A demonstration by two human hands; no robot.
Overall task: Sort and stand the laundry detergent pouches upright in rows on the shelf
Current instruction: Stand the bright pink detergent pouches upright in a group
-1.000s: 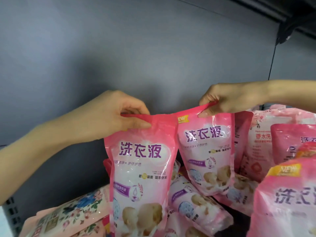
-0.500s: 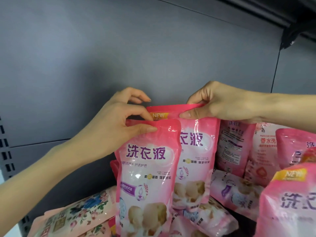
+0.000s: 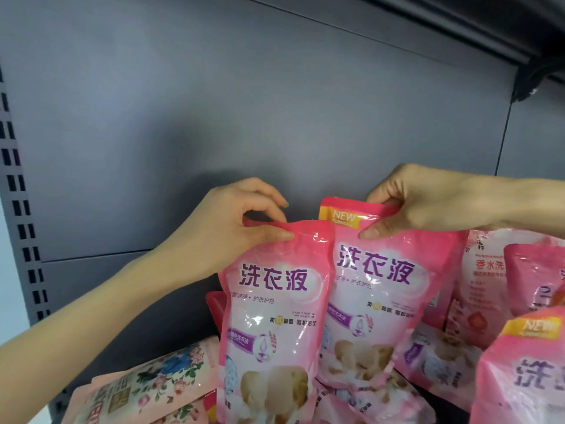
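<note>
A: Status, quick?

B: Early, I'd say. Left hand (image 3: pixel 226 231) pinches the top seal of the front pink pouch (image 3: pixel 275 316), thumb in front and fingers behind. The pouch is upright at the front of the pile.

A: Other hand?

B: Right hand (image 3: pixel 428 206) grips the top edge of the second pink pouch (image 3: pixel 382 286). It sits just behind and right of the first, partly overlapped, roughly upright. Both bases are hidden, so I can't tell if they rest on the shelf.

A: Any rows done?

B: None visible. The flat pink pouches (image 3: pixel 434 362) lie under the two held ones and the floral pouches (image 3: pixel 146 384) lie flat at lower left. The perfume pouches (image 3: pixel 486 280) lean at right rear, against the grey back panel (image 3: pixel 244 102).

A: Left to do?

B: Most of it, in my judgement: stand these two, lift the flat ones, and group by type.
</note>
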